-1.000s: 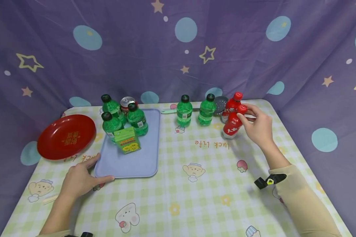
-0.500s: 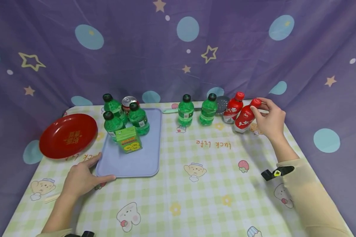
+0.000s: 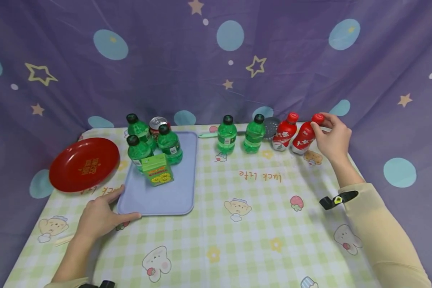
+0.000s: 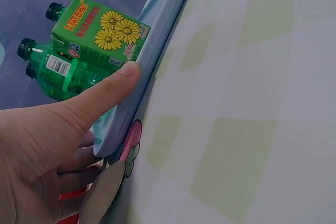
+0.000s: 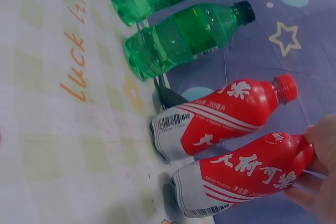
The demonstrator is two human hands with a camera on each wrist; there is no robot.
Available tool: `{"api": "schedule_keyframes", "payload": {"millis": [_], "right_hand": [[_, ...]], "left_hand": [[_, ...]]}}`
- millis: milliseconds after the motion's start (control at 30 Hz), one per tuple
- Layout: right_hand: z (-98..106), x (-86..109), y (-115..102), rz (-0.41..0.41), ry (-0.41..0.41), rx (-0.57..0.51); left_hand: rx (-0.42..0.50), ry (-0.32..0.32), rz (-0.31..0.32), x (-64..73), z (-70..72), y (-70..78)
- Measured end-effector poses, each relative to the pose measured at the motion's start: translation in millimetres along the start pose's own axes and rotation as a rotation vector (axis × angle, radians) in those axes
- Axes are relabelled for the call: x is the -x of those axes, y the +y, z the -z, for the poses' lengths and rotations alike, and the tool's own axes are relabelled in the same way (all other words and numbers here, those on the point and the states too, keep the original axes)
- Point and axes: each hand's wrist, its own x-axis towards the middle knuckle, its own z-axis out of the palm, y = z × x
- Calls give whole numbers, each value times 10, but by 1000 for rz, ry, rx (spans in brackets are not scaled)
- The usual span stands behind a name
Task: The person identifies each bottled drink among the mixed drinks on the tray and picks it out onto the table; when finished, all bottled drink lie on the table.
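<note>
My right hand (image 3: 334, 136) holds a red-and-white cola bottle (image 3: 305, 137) by its neck, just under the cap. In the right wrist view the thumb and fingers (image 5: 310, 192) wrap its top. A second cola bottle (image 3: 285, 132) stands close on its left. My left hand (image 3: 100, 214) grips the near left corner of the blue tray (image 3: 162, 203), the thumb lying along the front rim and the fingers at the left side. On the tray are a green drink carton (image 3: 157, 171) with yellow flowers and green bottles (image 3: 169, 146). Part of the fingers is hidden behind the tray in the left wrist view.
Two green bottles (image 3: 227, 136) stand at the table's back, in front of a skimmer (image 3: 271, 127) with a pale green handle. A soda can (image 3: 158, 125) is behind the tray's bottles. At the left lies a red plate (image 3: 68, 168). A purple curtain (image 3: 187, 72) hangs behind.
My right hand has moved right and back with the cola bottle, from in front of the other cola bottle to its right side. The left hand stays on the tray corner.
</note>
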Motion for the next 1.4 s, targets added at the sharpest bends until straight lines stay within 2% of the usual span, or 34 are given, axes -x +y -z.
{"api": "schedule_keyframes", "payload": {"millis": [167,333,633,933,1233,1400], "right_hand": [[-9,-73,12,-39,-12,15],[-28,-124,40,-76,-28,21],[-61,-147,122,-92,-26,37],[-92,-187,136,-67,-22,32],[-14,-201,95,-27,-89,88],[2,-233,-5,50,-54,94]], "left_hand": [[4,-17,10,-1,5,-1],[-1,-7,0,-1,-2,-11],[-14,8,-14,-5,-2,-11],[-11,9,-16,3,-4,-9],[-11,4,-14,1,3,-12],[-14,10,-25,1,0,-3]]}}
